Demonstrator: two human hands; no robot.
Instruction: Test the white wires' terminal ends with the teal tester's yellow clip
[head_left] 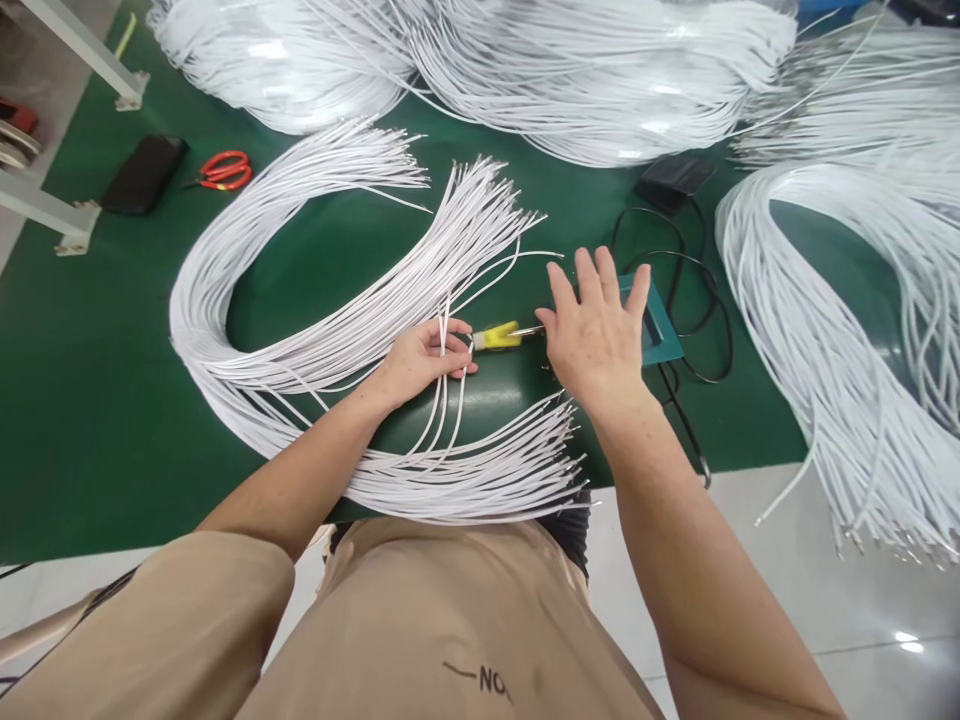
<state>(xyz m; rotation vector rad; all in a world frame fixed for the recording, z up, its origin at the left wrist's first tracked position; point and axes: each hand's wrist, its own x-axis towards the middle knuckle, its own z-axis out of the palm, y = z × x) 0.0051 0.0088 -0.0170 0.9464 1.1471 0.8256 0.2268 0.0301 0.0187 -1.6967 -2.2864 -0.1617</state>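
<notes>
My left hand is closed in a pinch on white wires, a few thin strands running up and down past its fingertips. Just right of those fingertips is a small yellow piece with a pale end. A thin metal rod extends from it toward my right hand. That hand is open, palm down with fingers spread, over the left side of a teal frame-like device. Whether the palm touches the device is hidden. A large curved bundle of white wires surrounds my left hand, its cut ends facing right.
Large wire coils lie along the back of the green table. Another wire bundle hangs over the front edge at right. A black cable loops from a black box. Red-handled scissors and a black phone-like object lie at left.
</notes>
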